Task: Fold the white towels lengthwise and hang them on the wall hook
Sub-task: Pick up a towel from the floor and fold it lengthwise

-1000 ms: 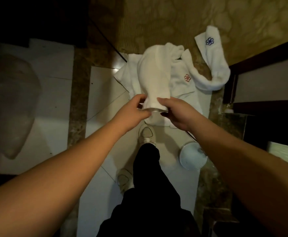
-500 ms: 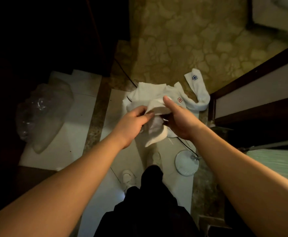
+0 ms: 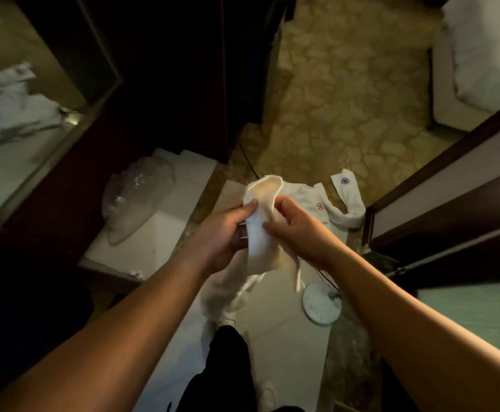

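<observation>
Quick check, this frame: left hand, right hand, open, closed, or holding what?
Left hand: closed, gripping the white towel.
Right hand: closed, pinching the same towel.

**Cloth, tile, wood and plastic**

The towel (image 3: 259,230) pinched between the left hand (image 3: 222,233) and the right hand (image 3: 297,230) is soft, matt white cloth. The towels on the floor (image 3: 347,209) look the same, with small stitched emblems. The floor tiles (image 3: 275,346) are smooth and pale; the carpet (image 3: 347,93) is matt and patterned. The door frame (image 3: 439,179) is dark, polished wood. The bag (image 3: 133,200) is clear, crinkled, glossy plastic.
</observation>
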`<action>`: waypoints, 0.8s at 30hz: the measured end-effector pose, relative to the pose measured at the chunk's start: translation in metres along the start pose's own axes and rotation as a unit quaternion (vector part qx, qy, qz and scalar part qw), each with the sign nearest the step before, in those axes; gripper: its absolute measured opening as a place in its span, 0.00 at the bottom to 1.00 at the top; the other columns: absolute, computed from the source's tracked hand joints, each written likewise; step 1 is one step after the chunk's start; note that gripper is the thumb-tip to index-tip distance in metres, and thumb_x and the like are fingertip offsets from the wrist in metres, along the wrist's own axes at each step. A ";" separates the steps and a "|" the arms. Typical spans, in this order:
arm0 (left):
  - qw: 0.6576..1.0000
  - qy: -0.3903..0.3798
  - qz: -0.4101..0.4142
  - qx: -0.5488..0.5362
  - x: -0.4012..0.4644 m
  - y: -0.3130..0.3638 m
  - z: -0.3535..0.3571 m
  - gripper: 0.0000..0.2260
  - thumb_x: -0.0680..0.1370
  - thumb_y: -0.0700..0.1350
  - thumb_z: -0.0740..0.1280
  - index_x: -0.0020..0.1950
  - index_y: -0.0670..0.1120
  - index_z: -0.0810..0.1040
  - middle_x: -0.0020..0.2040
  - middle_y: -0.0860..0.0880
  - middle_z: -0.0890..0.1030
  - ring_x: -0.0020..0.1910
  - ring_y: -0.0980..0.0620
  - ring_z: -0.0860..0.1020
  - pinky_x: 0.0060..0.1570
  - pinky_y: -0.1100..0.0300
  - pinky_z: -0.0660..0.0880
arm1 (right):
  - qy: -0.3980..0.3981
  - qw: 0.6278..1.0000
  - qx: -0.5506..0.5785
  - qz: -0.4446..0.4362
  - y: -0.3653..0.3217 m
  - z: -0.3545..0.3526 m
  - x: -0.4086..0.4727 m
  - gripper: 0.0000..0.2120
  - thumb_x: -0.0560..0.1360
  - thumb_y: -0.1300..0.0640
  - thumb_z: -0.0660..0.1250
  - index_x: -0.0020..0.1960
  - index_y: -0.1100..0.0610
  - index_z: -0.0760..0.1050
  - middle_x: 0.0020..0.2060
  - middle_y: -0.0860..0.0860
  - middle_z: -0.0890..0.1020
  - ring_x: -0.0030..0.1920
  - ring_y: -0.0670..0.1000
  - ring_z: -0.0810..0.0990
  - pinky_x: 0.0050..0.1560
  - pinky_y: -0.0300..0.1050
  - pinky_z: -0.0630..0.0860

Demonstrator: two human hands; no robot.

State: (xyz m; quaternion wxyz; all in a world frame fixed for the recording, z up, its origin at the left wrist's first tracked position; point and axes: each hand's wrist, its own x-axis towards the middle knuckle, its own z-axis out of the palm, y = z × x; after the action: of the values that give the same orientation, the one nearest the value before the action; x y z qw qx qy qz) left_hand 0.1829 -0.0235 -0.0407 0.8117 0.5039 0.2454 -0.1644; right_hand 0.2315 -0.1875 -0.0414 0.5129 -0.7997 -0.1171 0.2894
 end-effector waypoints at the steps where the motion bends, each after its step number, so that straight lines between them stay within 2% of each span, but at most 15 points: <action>1: 1.000 0.014 0.011 0.002 -0.018 -0.003 0.001 0.14 0.81 0.47 0.66 0.60 0.40 0.80 0.53 0.36 0.83 0.51 0.41 0.82 0.54 0.48 0.77 | 0.013 1.000 -0.020 -0.012 -0.005 0.002 -0.016 0.06 0.80 0.55 0.66 0.56 0.49 0.77 0.46 0.47 0.84 0.48 0.46 0.82 0.50 0.44 0.79; 2: 0.999 0.028 0.018 0.003 -0.037 -0.005 0.002 0.15 0.81 0.47 0.66 0.61 0.39 0.80 0.53 0.36 0.82 0.52 0.39 0.81 0.56 0.47 0.76 | 0.028 0.999 -0.037 -0.020 -0.010 0.003 -0.032 0.06 0.80 0.55 0.64 0.53 0.49 0.79 0.43 0.47 0.84 0.44 0.46 0.81 0.47 0.44 0.78; 5: 0.997 0.074 0.035 0.016 -0.095 -0.002 0.008 0.17 0.82 0.49 0.65 0.64 0.38 0.78 0.58 0.35 0.82 0.60 0.37 0.80 0.65 0.44 0.74 | 0.039 0.995 -0.080 -0.049 -0.027 0.006 -0.075 0.09 0.82 0.55 0.62 0.51 0.52 0.81 0.42 0.49 0.84 0.42 0.48 0.79 0.46 0.47 0.75; 7: 0.991 0.116 0.059 0.039 -0.137 0.007 0.008 0.18 0.82 0.50 0.65 0.64 0.37 0.79 0.58 0.35 0.82 0.60 0.37 0.81 0.63 0.44 0.76 | 0.035 0.988 -0.126 -0.076 -0.041 0.006 -0.098 0.09 0.83 0.54 0.62 0.49 0.51 0.81 0.40 0.48 0.83 0.40 0.47 0.77 0.43 0.45 0.74; 10: 0.977 0.155 0.114 0.094 -0.207 0.025 -0.003 0.14 0.83 0.49 0.65 0.59 0.40 0.80 0.54 0.36 0.84 0.53 0.39 0.83 0.55 0.45 0.80 | 0.048 0.966 -0.228 -0.115 -0.072 0.001 -0.123 0.11 0.82 0.50 0.62 0.42 0.47 0.77 0.32 0.43 0.77 0.34 0.44 0.74 0.34 0.37 0.67; 12: 0.971 0.155 0.130 0.128 -0.256 0.038 -0.017 0.11 0.82 0.47 0.65 0.55 0.41 0.81 0.51 0.37 0.84 0.48 0.40 0.84 0.51 0.46 0.80 | 0.047 0.946 -0.281 -0.154 -0.095 -0.002 -0.138 0.10 0.82 0.50 0.63 0.43 0.48 0.78 0.33 0.42 0.77 0.38 0.48 0.76 0.37 0.42 0.64; 14: 0.956 0.157 0.135 0.209 -0.305 0.052 -0.030 0.11 0.80 0.49 0.68 0.51 0.42 0.83 0.50 0.36 0.84 0.47 0.39 0.84 0.51 0.44 0.80 | 0.025 0.921 -0.334 -0.202 -0.118 0.000 -0.150 0.08 0.82 0.52 0.63 0.51 0.51 0.80 0.42 0.47 0.81 0.46 0.52 0.79 0.44 0.44 0.66; 15: 0.941 0.163 0.131 0.267 -0.329 0.059 -0.036 0.12 0.78 0.51 0.70 0.50 0.42 0.84 0.50 0.36 0.84 0.49 0.37 0.84 0.53 0.42 0.80 | 0.012 0.907 -0.360 -0.219 -0.131 0.002 -0.157 0.09 0.83 0.53 0.61 0.54 0.53 0.80 0.47 0.49 0.82 0.50 0.53 0.80 0.47 0.45 0.68; 17: 0.897 0.179 0.118 0.386 -0.376 0.069 -0.042 0.22 0.71 0.61 0.74 0.53 0.44 0.84 0.54 0.35 0.83 0.55 0.34 0.81 0.59 0.41 0.76 | 0.001 0.886 -0.395 -0.241 -0.155 0.009 -0.172 0.11 0.84 0.54 0.59 0.60 0.54 0.78 0.55 0.52 0.81 0.56 0.53 0.78 0.52 0.45 0.69; 19: 0.852 0.198 0.099 0.475 -0.417 0.072 -0.049 0.28 0.66 0.68 0.74 0.55 0.49 0.85 0.55 0.42 0.84 0.57 0.39 0.81 0.58 0.49 0.76 | 0.011 0.884 -0.398 -0.245 -0.174 0.020 -0.190 0.13 0.85 0.54 0.58 0.64 0.55 0.77 0.58 0.52 0.80 0.58 0.53 0.77 0.53 0.43 0.68; 21: 0.821 0.218 0.073 0.523 -0.456 0.071 -0.058 0.19 0.70 0.65 0.73 0.53 0.54 0.85 0.50 0.54 0.85 0.54 0.52 0.82 0.56 0.56 0.74 | 0.028 0.889 -0.382 -0.250 -0.189 0.037 -0.213 0.13 0.85 0.55 0.58 0.64 0.55 0.77 0.58 0.52 0.80 0.58 0.52 0.77 0.53 0.42 0.68; 22: 0.809 0.222 0.057 0.542 -0.475 0.069 -0.064 0.15 0.72 0.62 0.73 0.51 0.55 0.86 0.46 0.57 0.85 0.49 0.56 0.83 0.53 0.57 0.74 | 0.037 0.893 -0.369 -0.256 -0.194 0.047 -0.225 0.13 0.85 0.55 0.58 0.64 0.55 0.78 0.57 0.52 0.81 0.57 0.52 0.77 0.53 0.42 0.68; 24: 0.776 0.229 0.026 0.587 -0.515 0.059 -0.077 0.11 0.73 0.59 0.73 0.49 0.54 0.85 0.42 0.57 0.85 0.41 0.59 0.83 0.45 0.60 0.75 | 0.050 0.897 -0.344 -0.274 -0.204 0.071 -0.251 0.13 0.85 0.56 0.58 0.63 0.54 0.79 0.55 0.50 0.80 0.55 0.50 0.77 0.53 0.42 0.68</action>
State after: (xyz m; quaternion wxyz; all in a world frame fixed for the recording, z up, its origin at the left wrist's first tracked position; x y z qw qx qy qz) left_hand -0.2296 0.0813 0.2649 0.2823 0.9118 0.2660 -0.1350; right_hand 0.0103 -0.1646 0.2035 0.2699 -0.8761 -0.3977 0.0387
